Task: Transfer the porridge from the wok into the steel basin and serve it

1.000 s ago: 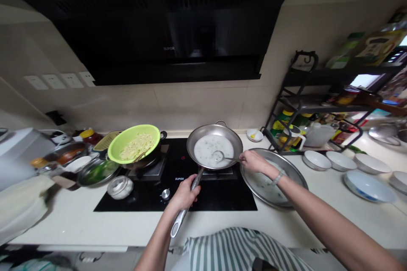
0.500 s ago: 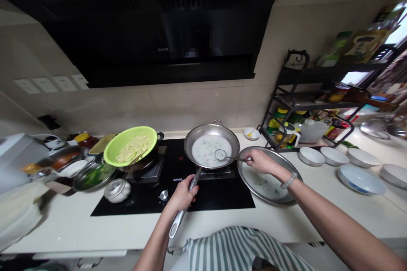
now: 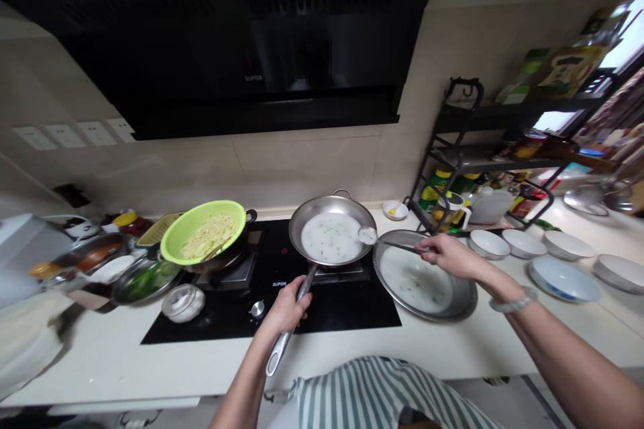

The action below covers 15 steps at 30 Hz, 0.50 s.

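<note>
A steel pan (image 3: 302, 218) holding a pale white liquid sits on the right burner of the black cooktop (image 3: 342, 312). My left hand (image 3: 288, 308) is closed round the pan's long metal handle (image 3: 282, 342). My right hand (image 3: 447, 253) grips a metal ladle (image 3: 369, 236), whose full bowl hangs over the pan's right rim. Just right of the pan lies a large round steel tray (image 3: 460, 298) with a thin white layer in it, under my right hand.
A green colander (image 3: 171, 238) of pale strips rests on a pot on the left burner. Bowls and jars crowd the left counter. Several white bowls (image 3: 486, 242) and a black rack (image 3: 443, 167) of bottles stand at the right. A small dish (image 3: 395, 210) sits behind the pan.
My right hand has drawn the ladle out of the liquid and moved it right, to the pan's rim beside the tray. The left hand has kept its hold on the handle.
</note>
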Motion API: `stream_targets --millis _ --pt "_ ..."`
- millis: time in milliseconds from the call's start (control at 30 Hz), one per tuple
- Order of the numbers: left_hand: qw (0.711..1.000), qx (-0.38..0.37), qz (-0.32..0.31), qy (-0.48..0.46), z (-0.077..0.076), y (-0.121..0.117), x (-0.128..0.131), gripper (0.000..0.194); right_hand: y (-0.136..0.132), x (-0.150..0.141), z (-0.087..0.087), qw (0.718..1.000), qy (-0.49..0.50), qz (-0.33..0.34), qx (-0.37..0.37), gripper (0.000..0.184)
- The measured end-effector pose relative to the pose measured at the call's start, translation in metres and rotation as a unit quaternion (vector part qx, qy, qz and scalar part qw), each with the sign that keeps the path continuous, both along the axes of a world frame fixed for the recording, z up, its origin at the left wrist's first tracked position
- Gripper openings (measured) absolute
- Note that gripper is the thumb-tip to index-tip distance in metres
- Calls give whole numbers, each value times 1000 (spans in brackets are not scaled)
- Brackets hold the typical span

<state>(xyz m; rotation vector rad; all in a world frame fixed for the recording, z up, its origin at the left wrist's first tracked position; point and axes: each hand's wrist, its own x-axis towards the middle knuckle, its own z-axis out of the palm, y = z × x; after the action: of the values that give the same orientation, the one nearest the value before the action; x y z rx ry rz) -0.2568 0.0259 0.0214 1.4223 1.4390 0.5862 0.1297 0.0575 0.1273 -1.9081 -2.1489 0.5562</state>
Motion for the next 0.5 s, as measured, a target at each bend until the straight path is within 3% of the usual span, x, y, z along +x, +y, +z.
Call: stream_targets --millis 133,267,400,500 --pt "1000 0 -1 0 -2 1 -1 61 -17 34 -7 999 4 -42 2 29" --pt "1000 -2 4 -11 -6 1 -3 62 -37 57 -36 994 -52 -99 9 29" --pt "1000 -4 7 -13 -9 2 -3 64 -60 61 -70 974 -167 -152 26 37" --pt "1000 -4 2 -5 -7 1 -3 63 -77 56 -82 961 -223 -156 55 40"
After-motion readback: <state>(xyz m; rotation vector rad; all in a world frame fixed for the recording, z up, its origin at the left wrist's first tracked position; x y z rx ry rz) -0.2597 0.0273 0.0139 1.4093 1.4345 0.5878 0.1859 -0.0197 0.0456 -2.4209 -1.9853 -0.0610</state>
